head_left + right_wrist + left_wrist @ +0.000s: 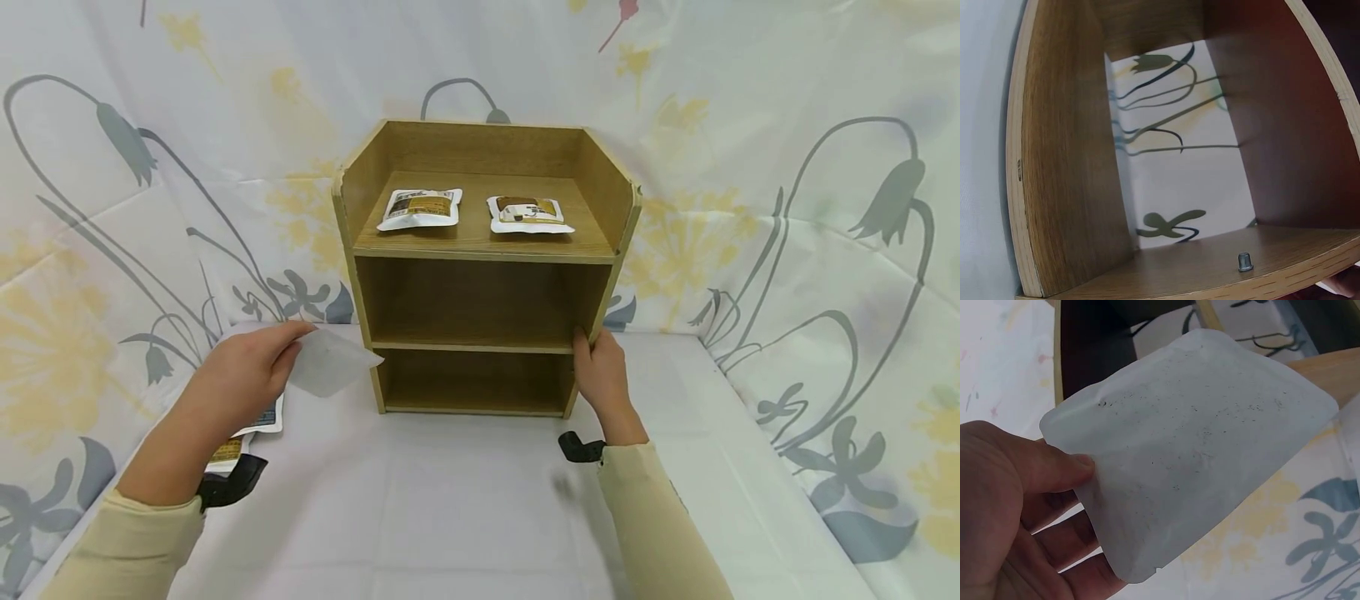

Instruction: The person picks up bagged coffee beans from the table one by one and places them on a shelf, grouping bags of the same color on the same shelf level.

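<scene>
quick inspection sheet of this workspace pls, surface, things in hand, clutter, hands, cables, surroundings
surface: table under a white cloth.
things in hand: white pouch, plain side to the camera; wooden shelf unit with two packets on its top tier, middle and bottom tiers bare.
clutter: one more packet lying on the table under the left forearm.
hands: left hand pinches the pouch by its edge; right hand grips the shelf unit's right front edge.
cables: nothing seen; black wrist mounts only.
surroundings: floral curtain behind and at both sides.
</scene>
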Demonstrator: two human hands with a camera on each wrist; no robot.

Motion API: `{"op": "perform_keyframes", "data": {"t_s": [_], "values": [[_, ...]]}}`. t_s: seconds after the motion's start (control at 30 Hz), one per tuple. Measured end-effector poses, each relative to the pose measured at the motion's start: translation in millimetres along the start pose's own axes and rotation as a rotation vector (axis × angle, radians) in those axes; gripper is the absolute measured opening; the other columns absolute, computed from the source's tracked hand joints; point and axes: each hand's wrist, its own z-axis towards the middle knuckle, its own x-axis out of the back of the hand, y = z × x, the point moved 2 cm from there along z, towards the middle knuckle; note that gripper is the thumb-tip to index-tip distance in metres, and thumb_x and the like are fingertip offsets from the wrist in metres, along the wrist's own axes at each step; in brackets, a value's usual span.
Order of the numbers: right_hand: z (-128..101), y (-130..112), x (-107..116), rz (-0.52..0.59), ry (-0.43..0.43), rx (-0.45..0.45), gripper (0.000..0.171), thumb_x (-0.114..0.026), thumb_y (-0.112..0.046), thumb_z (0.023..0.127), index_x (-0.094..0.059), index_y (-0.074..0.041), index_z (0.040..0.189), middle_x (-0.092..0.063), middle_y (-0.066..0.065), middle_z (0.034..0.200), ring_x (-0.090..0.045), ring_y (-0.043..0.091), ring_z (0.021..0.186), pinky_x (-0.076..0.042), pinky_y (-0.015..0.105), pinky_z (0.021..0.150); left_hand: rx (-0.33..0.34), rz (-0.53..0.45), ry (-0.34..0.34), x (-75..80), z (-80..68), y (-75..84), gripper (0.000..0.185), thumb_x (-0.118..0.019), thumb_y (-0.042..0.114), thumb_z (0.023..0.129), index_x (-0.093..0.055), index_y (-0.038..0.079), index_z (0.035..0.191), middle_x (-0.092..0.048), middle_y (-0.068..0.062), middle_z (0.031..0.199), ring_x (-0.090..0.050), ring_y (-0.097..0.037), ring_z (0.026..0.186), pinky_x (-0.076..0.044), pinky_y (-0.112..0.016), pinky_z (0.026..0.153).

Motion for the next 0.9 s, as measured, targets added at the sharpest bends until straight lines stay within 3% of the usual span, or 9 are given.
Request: {"op": "perform_keyframes", "data": {"t_s": [0.2,0.5,0.73,0.9], "values": [[0.0,0.7,-0.8,0.004,-0.003,-0.003,0.053,-0.033,-0.042,0.103,-0.056,0.003,0.118,-0.063,0.024,0.105,-0.064,0.037,0.089,-0.054,0.05,0.072,-0.051,0.005,0.093,2.5,5.3,8.8,0.024,-0.062,-0.001,0.088,-0.067,0.008,0.109,-0.073,-0.014,0.098,-0.07,-0.03,0.076,-0.056,-0.047,0.066],[-0.5,-1.0,-0.2,0.008,-0.009,-0.015,0.053,-0.034,-0.042,0.103,-0.056,0.003,0.12,-0.063,0.024,0.108,-0.065,0.038,0.092,-0.055,0.05,0.073,-0.135,-0.004,0.179,6.4,17.8,27.4,0.025,-0.065,-0.004,0.085,-0.069,0.007,0.108,-0.074,-0.012,0.092,-0.067,-0.027,0.062,-0.055,-0.042,0.057],[-0.7,-0.6,0.2,0.004,-0.012,-0.029,0.054,-0.034,-0.043,0.103,-0.055,0.003,0.123,-0.062,0.025,0.113,-0.063,0.04,0.098,-0.053,0.053,0.079,-0.172,-0.009,0.199,5.9,28.7,39.3,0.028,-0.062,-0.005,0.086,-0.069,0.007,0.111,-0.074,-0.012,0.097,-0.07,-0.028,0.071,-0.056,-0.04,0.058],[-0.2,-0.9,0.1,0.005,-0.015,-0.029,0.055,-0.034,-0.043,0.103,-0.054,0.002,0.125,-0.062,0.025,0.114,-0.064,0.039,0.098,-0.054,0.053,0.079,-0.235,-0.008,0.236,4.9,35.2,45.9,0.028,-0.062,-0.007,0.086,-0.069,0.005,0.11,-0.075,-0.01,0.094,-0.068,-0.024,0.066,-0.054,-0.037,0.055]]}}
